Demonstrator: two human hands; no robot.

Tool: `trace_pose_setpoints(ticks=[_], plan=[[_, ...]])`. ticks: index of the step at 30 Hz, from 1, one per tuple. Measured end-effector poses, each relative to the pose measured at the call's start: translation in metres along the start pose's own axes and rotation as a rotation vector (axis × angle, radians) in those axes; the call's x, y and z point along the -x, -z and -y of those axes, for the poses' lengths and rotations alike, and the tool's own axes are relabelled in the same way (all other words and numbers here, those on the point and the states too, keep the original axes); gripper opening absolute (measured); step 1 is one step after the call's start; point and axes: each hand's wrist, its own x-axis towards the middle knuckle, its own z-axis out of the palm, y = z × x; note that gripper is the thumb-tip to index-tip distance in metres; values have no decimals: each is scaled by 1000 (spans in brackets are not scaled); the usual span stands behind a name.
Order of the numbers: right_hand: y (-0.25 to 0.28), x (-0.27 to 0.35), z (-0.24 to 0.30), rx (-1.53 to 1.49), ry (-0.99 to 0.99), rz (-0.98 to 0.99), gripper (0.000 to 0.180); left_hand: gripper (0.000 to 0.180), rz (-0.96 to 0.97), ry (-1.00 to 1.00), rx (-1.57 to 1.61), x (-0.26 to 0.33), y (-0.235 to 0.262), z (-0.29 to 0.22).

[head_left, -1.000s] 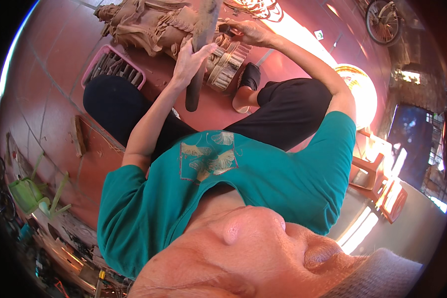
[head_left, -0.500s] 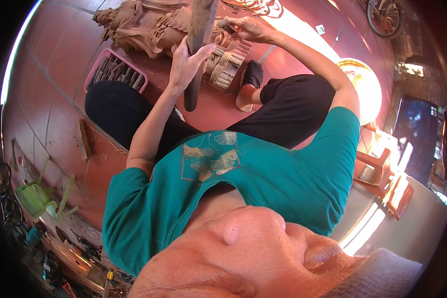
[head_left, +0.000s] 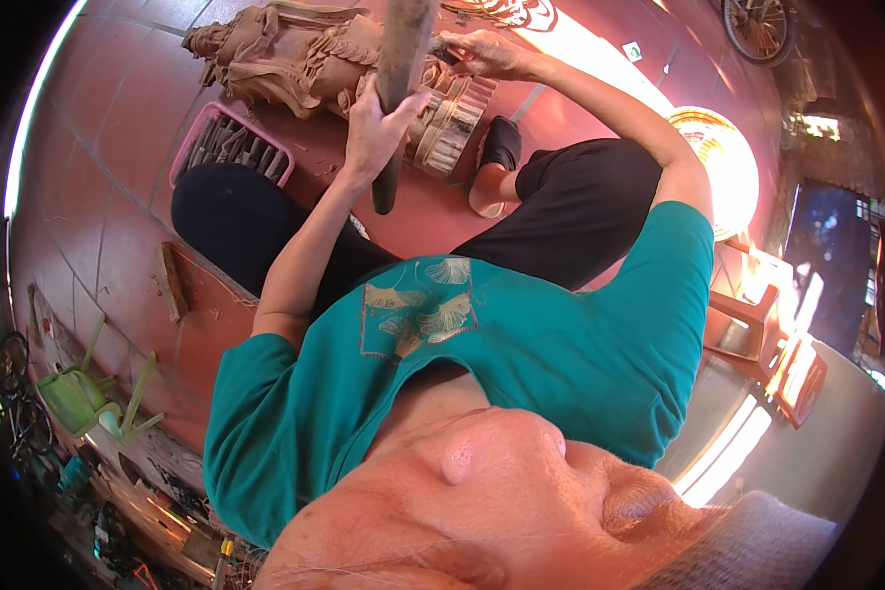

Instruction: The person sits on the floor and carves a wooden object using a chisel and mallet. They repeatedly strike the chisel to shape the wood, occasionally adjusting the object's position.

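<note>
A carved wooden statue (head_left: 300, 59) lies on its side on the floor in front of me, its ribbed round base (head_left: 452, 123) toward the right. My left hand (head_left: 376, 130) is closed round a thick wooden club (head_left: 403, 54), which stands nearly upright in view and hides part of the statue behind it. At the far side of the base end, my right hand (head_left: 490, 54) pinches a small dark tool that looks like a chisel (head_left: 446, 54), close to the carving. Its tip is hidden behind the club and fingers.
By my left knee stands a pink basket (head_left: 287, 169) of chisels (head_left: 236, 143). A wood offcut (head_left: 172, 280) lies on the red tiles. Farther left is a green chair (head_left: 74, 398); at right are a round woven tray (head_left: 723, 177), a wooden stool (head_left: 742, 324) and a bicycle wheel (head_left: 757, 28).
My left hand and the club have shifted slightly to the right, the club's lower end rising a little. My right hand stays at nearly the same place by the statue.
</note>
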Motion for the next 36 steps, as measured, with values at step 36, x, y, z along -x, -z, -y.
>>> trace_pose_setpoints(ticks=[36], plan=[[2, 8, 1, -92, -71, 31, 49, 43, 108, 17, -150, -9, 6, 1]])
